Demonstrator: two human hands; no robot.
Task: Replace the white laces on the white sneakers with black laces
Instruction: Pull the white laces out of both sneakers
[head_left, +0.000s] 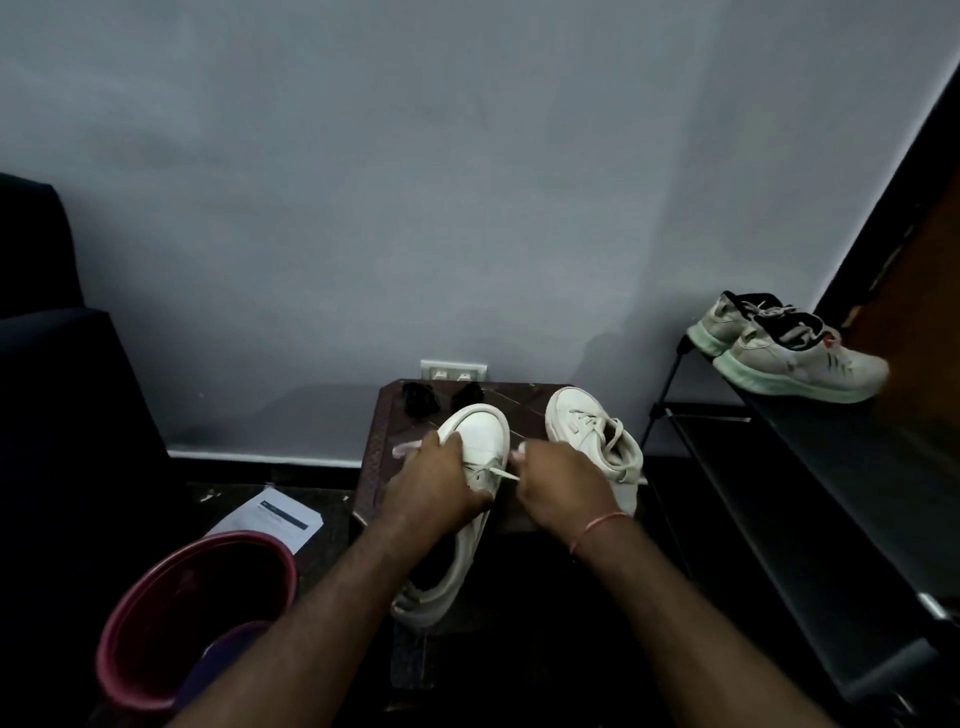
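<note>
Head view: fingers of the left hand (436, 493) clasp the white sneaker (480, 431), steadying it on the worktop (524, 401), as those of the right hand (561, 488) pinch its white lace (500, 474), seemingly to draw it out.

Materials, finishes
Sneaker (480, 431) under left hand (441, 488): smooth, matt, leather-look. Lace (501, 472): flat woven cloth. Surface (524, 400) beyond: brown, faintly glossy. Bucket (171, 623) nearer: smooth plastic.

VIEWS: one, head-worn wide-angle | ORIGIN: above and behind the forearms (322, 597), which enter from the bottom edge | FACING: forward and down, wall (467, 182) filling the upper half (wide lens: verticals at the right edge lean) | RANGE: near; left hand (441, 488) and right hand (563, 483) over the tabletop (527, 400) sit low centre
</note>
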